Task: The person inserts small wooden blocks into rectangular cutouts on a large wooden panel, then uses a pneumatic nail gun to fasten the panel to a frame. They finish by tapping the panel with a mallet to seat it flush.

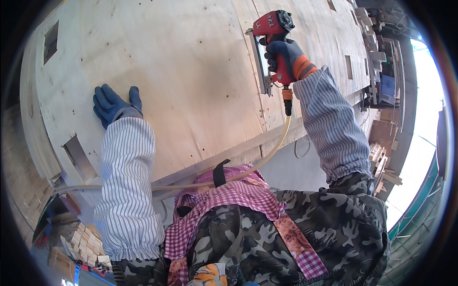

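Observation:
A large plywood panel (pixel 191 81) fills the upper middle of the view. My left hand (pixel 114 105), in a blue glove, lies flat on the panel with fingers spread. My right hand (pixel 286 59), in a blue and orange glove, grips the handle of a red pneumatic nail gun (pixel 270 28), whose magazine presses against the seam between two plywood sheets. A pale air hose (pixel 267 155) runs from the gun's handle down across my chest and off to the left.
Rectangular cut-outs (pixel 78 157) pierce the panel at the left and right. Stacks of short wood blocks (pixel 86 243) lie at the lower left. More timber and wooden frames (pixel 381 157) stand at the right, beside a bright opening.

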Demonstrator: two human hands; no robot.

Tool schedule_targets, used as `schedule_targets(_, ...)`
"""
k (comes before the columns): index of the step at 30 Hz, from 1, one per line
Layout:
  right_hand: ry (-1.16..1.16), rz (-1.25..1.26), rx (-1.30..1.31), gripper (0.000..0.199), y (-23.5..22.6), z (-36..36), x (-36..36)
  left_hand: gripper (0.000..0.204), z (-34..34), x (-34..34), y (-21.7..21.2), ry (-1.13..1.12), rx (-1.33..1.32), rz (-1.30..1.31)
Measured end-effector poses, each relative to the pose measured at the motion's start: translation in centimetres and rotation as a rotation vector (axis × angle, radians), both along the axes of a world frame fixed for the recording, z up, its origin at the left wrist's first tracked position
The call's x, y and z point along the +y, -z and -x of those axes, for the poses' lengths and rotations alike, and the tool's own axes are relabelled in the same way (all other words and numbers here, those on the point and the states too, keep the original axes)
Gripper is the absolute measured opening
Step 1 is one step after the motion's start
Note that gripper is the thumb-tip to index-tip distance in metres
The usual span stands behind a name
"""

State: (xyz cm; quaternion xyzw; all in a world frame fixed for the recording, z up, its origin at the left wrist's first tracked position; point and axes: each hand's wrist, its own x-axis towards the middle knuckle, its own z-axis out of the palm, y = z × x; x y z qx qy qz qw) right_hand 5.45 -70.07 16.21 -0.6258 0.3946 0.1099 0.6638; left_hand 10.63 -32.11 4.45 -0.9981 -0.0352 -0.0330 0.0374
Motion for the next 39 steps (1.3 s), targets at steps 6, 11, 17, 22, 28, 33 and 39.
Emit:
schedule_targets(6, -0.021, 0.020, 0.068, 0.019, 1.0, -1.6, 0.1, 0.079, 0.0, 0.2, -0.3, 0.009, 0.032, 0.010)
schedule_targets(11, -0.014, 0.018, 0.084, 0.027, 1.3, -2.0, 0.4, 0.077, 0.0, 0.6, 0.2, 0.024, -0.018, 0.012)
schedule_targets(17, -0.112, 0.123, 0.211, 0.022, 0.9, -3.2, 0.7, 0.078, -0.1, 1.0, 0.6, 0.026, -0.021, 0.002)
schedule_targets(22, -0.125, 0.172, 0.250, 0.022, 0.8, -3.8, 0.7, 0.077, -0.1, 1.2, 0.9, 0.054, -0.084, 0.022)
schedule_targets(28, -0.201, 0.261, 0.286, 0.023, 1.0, -3.9, 0.7, 0.077, -0.1, 1.3, 0.7, 0.059, -0.098, 0.038)
schedule_targets(33, -0.117, 0.167, 0.173, 0.024, 0.4, -5.1, 0.6, 0.080, -0.3, 1.2, 0.2, 0.014, 0.039, 0.028)
schedule_targets(39, -0.067, 0.031, 0.011, 0.025, 1.0, -7.6, 0.0, 0.080, -0.2, 1.3, 0.2, 0.028, 0.022, 0.007)
